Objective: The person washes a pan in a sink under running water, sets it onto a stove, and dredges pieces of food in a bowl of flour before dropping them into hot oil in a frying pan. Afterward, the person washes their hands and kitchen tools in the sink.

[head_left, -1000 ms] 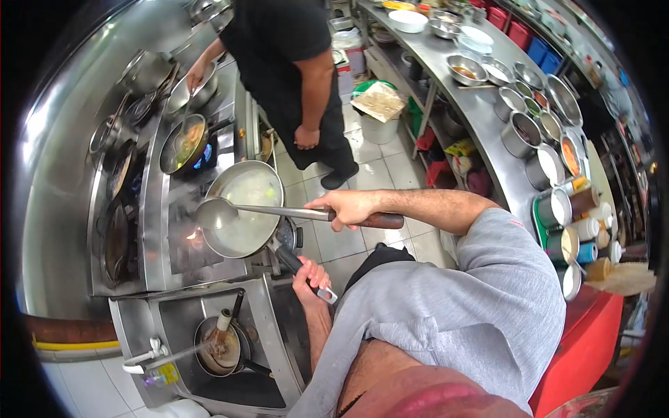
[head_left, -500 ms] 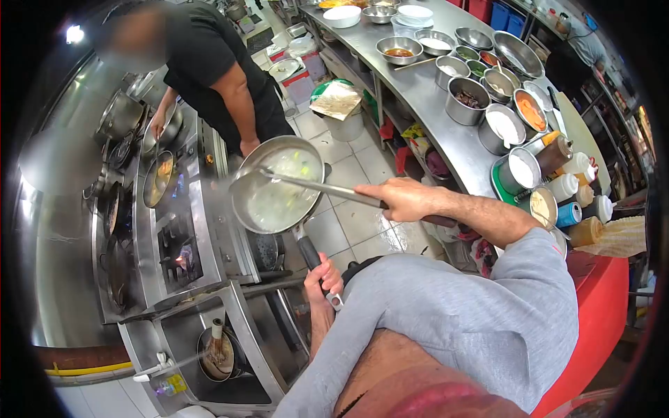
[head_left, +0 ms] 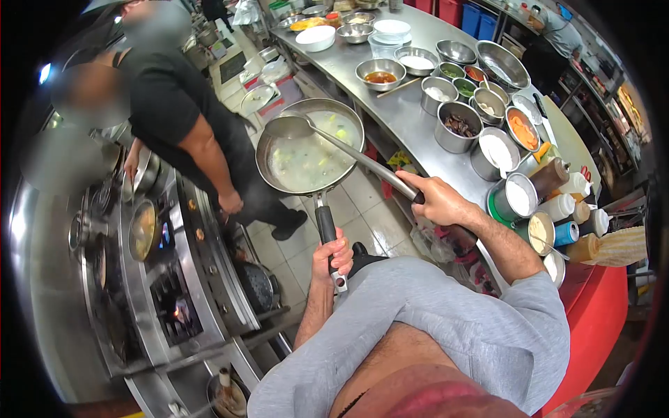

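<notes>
My left hand (head_left: pixel 332 256) is wrapped round the black handle of a frying pan (head_left: pixel 263 166), holding it up over the aisle. In the pan lies a pale, milky liquid (head_left: pixel 306 164) with yellow-green pieces. My right hand (head_left: pixel 443 200) grips the dark handle of a long metal ladle (head_left: pixel 290 127). The ladle's bowl is at the pan's upper left, over the liquid; I cannot tell whether it touches it.
At left, a co-worker in black (head_left: pixel 171 104) stands by the stove (head_left: pixel 202 279), where a pan (head_left: pixel 144 230) sits near a lit burner. Along the right runs a steel counter (head_left: pixel 404 115) with metal bowls, ingredient pots and squeeze bottles (head_left: pixel 557 207).
The pan and ladle have moved right, away from the stove and towards the counter. The ladle's bowl now shows nearer the pan's far rim. The co-worker has shifted in view.
</notes>
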The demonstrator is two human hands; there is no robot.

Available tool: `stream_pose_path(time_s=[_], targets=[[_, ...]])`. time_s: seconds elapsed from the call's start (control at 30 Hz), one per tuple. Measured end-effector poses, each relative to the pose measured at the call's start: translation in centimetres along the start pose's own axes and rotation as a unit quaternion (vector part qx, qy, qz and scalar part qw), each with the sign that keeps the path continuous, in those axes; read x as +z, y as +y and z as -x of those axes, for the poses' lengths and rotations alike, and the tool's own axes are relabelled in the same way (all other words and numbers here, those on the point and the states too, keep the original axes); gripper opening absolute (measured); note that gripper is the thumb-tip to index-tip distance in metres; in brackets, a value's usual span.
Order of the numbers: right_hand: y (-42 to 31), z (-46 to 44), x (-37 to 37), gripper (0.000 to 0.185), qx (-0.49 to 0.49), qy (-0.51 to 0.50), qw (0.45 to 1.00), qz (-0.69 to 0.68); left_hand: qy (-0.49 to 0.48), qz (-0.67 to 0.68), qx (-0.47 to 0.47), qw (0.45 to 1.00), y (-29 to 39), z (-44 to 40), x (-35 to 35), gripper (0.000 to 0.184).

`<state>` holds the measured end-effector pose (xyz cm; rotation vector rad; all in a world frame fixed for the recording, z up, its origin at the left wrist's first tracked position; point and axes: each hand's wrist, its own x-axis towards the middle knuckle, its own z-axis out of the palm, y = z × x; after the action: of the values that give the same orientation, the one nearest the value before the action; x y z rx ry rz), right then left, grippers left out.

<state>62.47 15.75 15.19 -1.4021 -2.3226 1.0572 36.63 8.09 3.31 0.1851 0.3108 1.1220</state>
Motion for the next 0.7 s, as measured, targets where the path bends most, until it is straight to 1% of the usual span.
stream_pose_path(time_s=[0.07,0.1,0.13,0.2,0.27,0.3,0.33,0.37,0.4,0.47,0.53,0.6,0.63,0.7], targets=[[0.8,-2.1,0.0,0.066,0.001,0.037,0.999,-0.005,-0.002,-0.014,-0.020,1.000,2.4,-2.4,0.1,0.010],[0.6,-3.1,-0.2,0.067,0.023,0.040,0.998,-0.038,-0.002,-0.025,-0.029,0.999,3.4,-3.5,0.1,0.010],[0.7,-4.1,-0.2,0.067,0.029,0.044,0.998,-0.037,-0.001,-0.034,-0.035,0.999,4.4,-4.5,0.3,0.010],[1.3,-6.5,0.5,0.072,-0.020,0.122,0.987,-0.100,-0.002,-0.037,-0.048,0.998,6.5,-6.3,0.4,0.011],[1.4,-8.7,0.3,0.073,-0.032,0.135,0.986,-0.096,-0.004,-0.046,-0.060,0.997,8.6,-8.4,0.4,0.011],[0.2,-9.4,-0.5,0.073,0.040,0.086,0.976,-0.194,-0.006,-0.056,-0.063,0.996,9.3,-9.2,0.1,0.012],[-0.6,-10.1,-0.8,0.073,0.111,0.035,0.950,-0.290,-0.007,-0.066,-0.066,0.996,9.9,-9.9,0.0,0.012],[-0.3,-11.2,-0.1,0.071,0.086,0.051,0.932,-0.347,0.000,-0.072,-0.067,0.995,10.5,-10.7,0.0,0.012],[0.2,-12.6,0.4,0.071,0.088,0.053,0.931,-0.349,0.002,-0.072,-0.070,0.995,11.2,-11.4,-0.1,0.012],[1.1,-14.9,1.0,0.068,0.065,0.048,0.852,-0.517,-0.002,-0.039,-0.077,0.996,12.2,-13.0,-0.3,0.011],[1.0,-16.9,0.6,0.074,0.084,0.032,0.827,-0.555,-0.006,-0.035,-0.080,0.996,13.2,-14.6,-0.5,0.011],[1.6,-19.0,0.3,0.063,0.078,0.012,0.825,-0.559,-0.008,-0.028,-0.084,0.996,13.9,-16.0,-0.8,0.011],[2.2,-20.1,0.2,0.063,0.080,0.014,0.824,-0.561,-0.009,-0.024,-0.086,0.996,14.3,-16.8,-0.9,0.011],[3.7,-22.5,-0.4,0.055,0.081,0.020,0.896,-0.435,-0.010,-0.021,-0.088,0.996,15.0,-18.4,-1.1,0.011]])
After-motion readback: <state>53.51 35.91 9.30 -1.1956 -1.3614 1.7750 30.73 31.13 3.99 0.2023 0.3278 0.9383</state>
